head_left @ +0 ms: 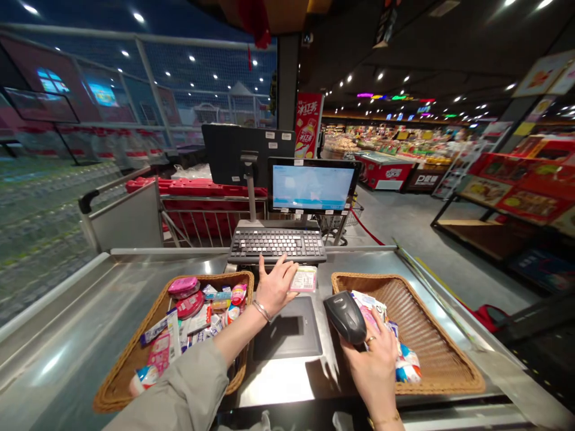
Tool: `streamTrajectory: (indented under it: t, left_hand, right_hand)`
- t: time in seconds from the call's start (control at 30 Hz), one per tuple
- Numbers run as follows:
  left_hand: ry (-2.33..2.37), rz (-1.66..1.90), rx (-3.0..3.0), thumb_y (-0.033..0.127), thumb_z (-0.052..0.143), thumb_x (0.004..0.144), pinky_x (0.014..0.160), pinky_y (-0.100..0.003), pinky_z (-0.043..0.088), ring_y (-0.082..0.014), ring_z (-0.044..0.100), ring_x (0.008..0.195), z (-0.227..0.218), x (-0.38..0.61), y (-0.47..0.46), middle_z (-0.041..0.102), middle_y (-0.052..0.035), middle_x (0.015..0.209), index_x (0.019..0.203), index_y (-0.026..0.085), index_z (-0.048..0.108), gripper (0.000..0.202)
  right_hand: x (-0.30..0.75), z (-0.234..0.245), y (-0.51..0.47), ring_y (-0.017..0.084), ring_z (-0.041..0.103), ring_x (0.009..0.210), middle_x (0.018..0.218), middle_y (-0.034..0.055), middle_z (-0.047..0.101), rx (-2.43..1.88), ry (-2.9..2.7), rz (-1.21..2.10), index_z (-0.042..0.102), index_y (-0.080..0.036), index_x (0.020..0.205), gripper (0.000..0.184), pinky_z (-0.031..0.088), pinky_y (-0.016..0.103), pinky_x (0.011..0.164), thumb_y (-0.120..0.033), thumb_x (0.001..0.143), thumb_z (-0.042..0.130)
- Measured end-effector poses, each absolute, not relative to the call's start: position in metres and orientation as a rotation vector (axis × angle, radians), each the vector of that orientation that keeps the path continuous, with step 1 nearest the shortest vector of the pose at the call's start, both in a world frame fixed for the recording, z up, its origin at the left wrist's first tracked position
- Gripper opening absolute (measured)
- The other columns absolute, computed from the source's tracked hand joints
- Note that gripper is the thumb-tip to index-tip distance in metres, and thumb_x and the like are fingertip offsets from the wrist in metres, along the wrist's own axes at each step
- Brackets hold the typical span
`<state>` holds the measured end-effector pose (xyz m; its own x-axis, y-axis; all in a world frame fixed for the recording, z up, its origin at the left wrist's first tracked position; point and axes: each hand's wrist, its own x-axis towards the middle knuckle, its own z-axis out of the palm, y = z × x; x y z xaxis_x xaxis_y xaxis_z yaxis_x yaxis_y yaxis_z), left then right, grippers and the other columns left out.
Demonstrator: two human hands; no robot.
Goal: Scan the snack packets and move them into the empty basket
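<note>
My left hand (275,287) is just in front of the black keyboard (276,244), two fingers stretched towards its near edge. Between its thumb side and forefinger is a small flat pack (304,279) with a white printed label and pink edge. My right hand (375,353) grips a black handheld barcode scanner (345,317), its head tilted up and left over the near-left side of the right wicker basket (442,353). Colourful small packs and a blue-and-white egg-shaped sweet (408,365) lie in that basket, partly hidden by this hand.
A left wicker basket (110,383) holds many snack packs, partly covered by my left sleeve. A dark flat scale plate (290,329) is set in the metal counter (67,335) between the baskets. A lit monitor (312,187) and a dark screen back (247,152) rise behind the keyboard.
</note>
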<state>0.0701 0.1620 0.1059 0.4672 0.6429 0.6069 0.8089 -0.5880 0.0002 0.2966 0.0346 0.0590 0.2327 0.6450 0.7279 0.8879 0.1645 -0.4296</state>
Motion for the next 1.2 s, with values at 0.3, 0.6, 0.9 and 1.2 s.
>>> streamTrajectory:
  t: [0.3, 0.6, 0.9, 1.2]
  left_hand:
    - [-1.166, -0.803, -2.496, 0.040, 0.071, 0.077, 0.112, -0.068, -0.013, -0.0340, 0.044, 0.134, 0.103, 0.096, 0.167, 0.062, -0.0124, 0.129, 0.135, 0.023, 0.049, 0.064]
    - [-1.005, -0.840, -2.572, 0.036, 0.071, 0.078, 0.112, -0.068, -0.011, -0.0310, 0.045, 0.134, 0.096, 0.126, 0.174, 0.063, -0.0114, 0.127, 0.134, 0.024, 0.049, 0.061]
    - [-0.838, -0.913, -2.635, 0.027, 0.059, 0.086, 0.111, -0.064, -0.019, -0.0276, 0.044, 0.135, 0.092, 0.159, 0.178, 0.062, -0.0105, 0.131, 0.134, 0.024, 0.048, 0.050]
    - [-0.743, -0.909, -2.622, 0.025, 0.043, 0.096, 0.115, -0.062, -0.013, -0.0222, 0.037, 0.140, 0.091, 0.204, 0.177, 0.050, -0.0079, 0.144, 0.147, 0.026, 0.033, 0.052]
  right_hand:
    - [0.313, 0.057, 0.026, 0.033, 0.048, 0.126, 0.123, 0.0117, 0.063, -1.649, -1.412, -0.281, 0.065, -0.022, 0.107, 0.038, 0.026, 0.059, 0.106, -0.051, 0.083, 0.056]
    - [0.330, 0.059, 0.017, 0.034, 0.049, 0.126, 0.116, 0.0153, 0.066, -1.716, -1.321, -0.318, 0.065, -0.018, 0.107, 0.045, 0.027, 0.057, 0.105, -0.055, 0.085, 0.054]
    - [0.352, 0.052, 0.004, 0.035, 0.055, 0.119, 0.106, 0.0174, 0.070, -1.735, -1.165, -0.386, 0.069, -0.014, 0.095, 0.042, 0.034, 0.057, 0.101, -0.052, 0.082, 0.057]
    - [0.365, 0.050, -0.010, 0.033, 0.055, 0.118, 0.108, 0.0186, 0.068, -1.791, -1.075, -0.424, 0.069, -0.015, 0.096, 0.046, 0.036, 0.057, 0.101, -0.057, 0.080, 0.058]
